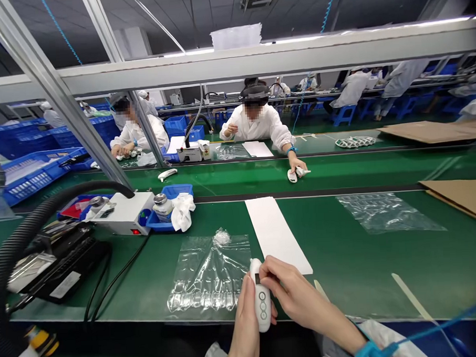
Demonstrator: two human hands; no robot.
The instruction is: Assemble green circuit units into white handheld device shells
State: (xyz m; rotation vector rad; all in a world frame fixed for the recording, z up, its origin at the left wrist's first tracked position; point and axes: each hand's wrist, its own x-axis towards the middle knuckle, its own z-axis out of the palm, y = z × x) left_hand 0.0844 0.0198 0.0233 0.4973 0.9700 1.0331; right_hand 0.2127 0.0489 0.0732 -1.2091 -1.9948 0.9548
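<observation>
My left hand (245, 320) is closed around a white handheld device (262, 310) near the bench's front edge. The device stands roughly upright in the view, with a small dark screen near its top and three round buttons below. At the screen, the thumb and forefinger of my right hand (296, 290) are pinched together. Whatever lies between those fingertips is too small to make out. A blue band circles my right wrist. Just beyond my hands lie a clear plastic bag (206, 269) and a white sheet of paper (280, 232).
To the left are a white box with a red switch (123, 215), a black hose (38, 219) and a blue tray (177, 190). Across the green belt (230, 179), a co-worker's hand (296, 164) touches similar white devices. Cardboard (463, 197) lies right.
</observation>
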